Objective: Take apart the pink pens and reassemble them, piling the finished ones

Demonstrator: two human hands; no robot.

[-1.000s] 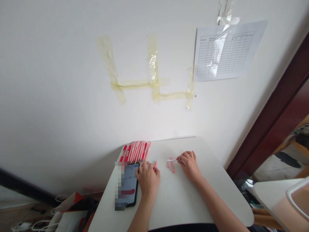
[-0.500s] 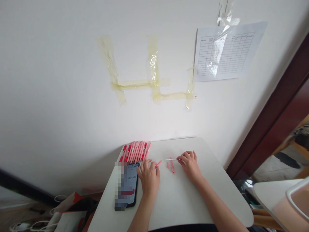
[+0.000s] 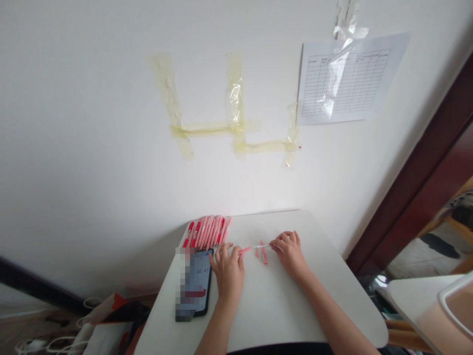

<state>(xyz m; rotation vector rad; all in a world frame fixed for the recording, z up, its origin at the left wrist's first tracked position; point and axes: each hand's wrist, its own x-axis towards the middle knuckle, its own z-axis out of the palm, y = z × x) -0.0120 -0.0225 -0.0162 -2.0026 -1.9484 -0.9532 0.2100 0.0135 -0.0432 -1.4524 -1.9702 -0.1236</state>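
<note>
My left hand (image 3: pixel 228 264) pinches a pink pen barrel (image 3: pixel 244 251) that points right. In my right hand (image 3: pixel 287 249) is a thin whitish pen refill (image 3: pixel 263 246), held by its right end. The refill's left tip meets the barrel's open end; whether it has entered cannot be made out. Just below the refill, two loose pink pen parts lie on the table: a short piece (image 3: pixel 257 252) and a longer piece (image 3: pixel 264 257).
A row of pink and red pens (image 3: pixel 209 231) lies at the table's back left corner. A phone (image 3: pixel 201 283) showing a timer rests beside my left hand. The white table (image 3: pixel 273 305) stands against a wall with a taped paper sheet (image 3: pixel 343 81).
The barrel in my left hand has turned toward level, and its end now meets the refill tip. My right hand has shifted slightly left with the refill.
</note>
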